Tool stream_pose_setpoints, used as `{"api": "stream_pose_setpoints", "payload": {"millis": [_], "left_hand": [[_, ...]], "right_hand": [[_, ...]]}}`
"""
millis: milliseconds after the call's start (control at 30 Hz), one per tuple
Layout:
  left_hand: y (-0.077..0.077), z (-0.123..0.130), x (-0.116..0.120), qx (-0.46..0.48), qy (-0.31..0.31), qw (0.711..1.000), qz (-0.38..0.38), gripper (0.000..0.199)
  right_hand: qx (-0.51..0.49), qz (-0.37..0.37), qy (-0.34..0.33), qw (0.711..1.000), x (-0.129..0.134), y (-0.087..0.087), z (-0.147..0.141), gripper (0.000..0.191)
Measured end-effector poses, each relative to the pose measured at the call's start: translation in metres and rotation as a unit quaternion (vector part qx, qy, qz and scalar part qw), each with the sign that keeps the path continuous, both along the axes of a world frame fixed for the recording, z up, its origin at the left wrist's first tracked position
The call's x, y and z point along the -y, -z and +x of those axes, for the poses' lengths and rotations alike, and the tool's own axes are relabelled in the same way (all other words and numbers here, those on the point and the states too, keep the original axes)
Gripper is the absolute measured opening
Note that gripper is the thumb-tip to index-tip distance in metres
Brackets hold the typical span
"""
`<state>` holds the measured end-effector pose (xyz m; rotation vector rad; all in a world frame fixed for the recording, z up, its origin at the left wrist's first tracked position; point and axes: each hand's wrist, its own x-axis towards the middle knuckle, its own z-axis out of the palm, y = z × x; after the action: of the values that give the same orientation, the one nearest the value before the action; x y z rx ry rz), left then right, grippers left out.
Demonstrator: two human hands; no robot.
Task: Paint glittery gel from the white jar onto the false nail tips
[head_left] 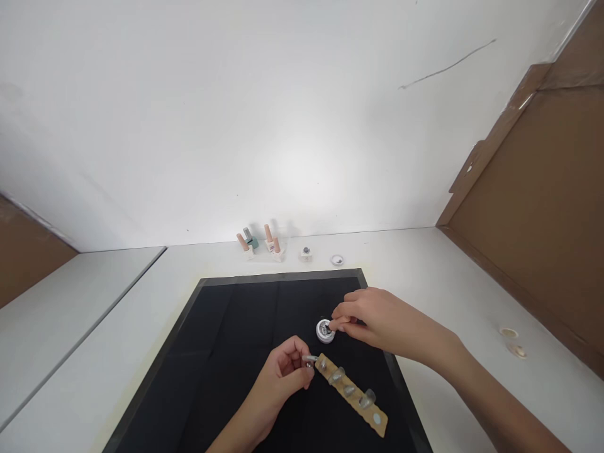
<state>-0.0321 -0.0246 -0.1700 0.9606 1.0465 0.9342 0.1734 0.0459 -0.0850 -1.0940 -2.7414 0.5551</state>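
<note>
On the black mat (226, 365), my left hand (289, 368) pinches a small clear nail tip (309, 358) at the upper end of a tan strip (352, 395). Several grey, translucent nail tips stand on this strip, which lies slanting down to the right. My right hand (361, 318) has its thumb and fingers pressed together at the right rim of a small round white pot (325, 331). Small silvery and dark bits show inside the pot. Whatever the right fingertips hold is too small to make out.
Behind the mat stand several nail polish bottles (272, 244), a small white jar with a grey top (306, 253) and a round white lid (336, 260). Two small round pieces (516, 350) lie far right. Brown cardboard (538, 207) borders the right side.
</note>
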Motion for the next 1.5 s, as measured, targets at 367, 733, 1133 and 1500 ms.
{"api": "stream_pose_setpoints", "payload": {"millis": [367, 733, 1133, 1500], "left_hand": [[0.000, 0.001, -0.001, 0.003, -0.004, 1.000, 0.003, 0.013], [0.002, 0.003, -0.003, -0.003, 0.000, 1.000, 0.004, 0.012], [-0.002, 0.004, 0.000, 0.001, -0.009, 1.000, -0.007, 0.013], [-0.001, 0.003, -0.001, 0.015, -0.008, 1.000, -0.005, 0.014]], "right_hand": [[-0.127, -0.076, -0.056, 0.987, 0.017, -0.031, 0.002, 0.023], [-0.111, -0.092, -0.079, 0.986, 0.019, -0.024, -0.001, 0.020], [-0.103, -0.093, -0.076, 0.987, 0.019, -0.027, 0.000, 0.022], [-0.094, -0.088, -0.074, 0.989, 0.019, -0.028, 0.000, 0.019]]}}
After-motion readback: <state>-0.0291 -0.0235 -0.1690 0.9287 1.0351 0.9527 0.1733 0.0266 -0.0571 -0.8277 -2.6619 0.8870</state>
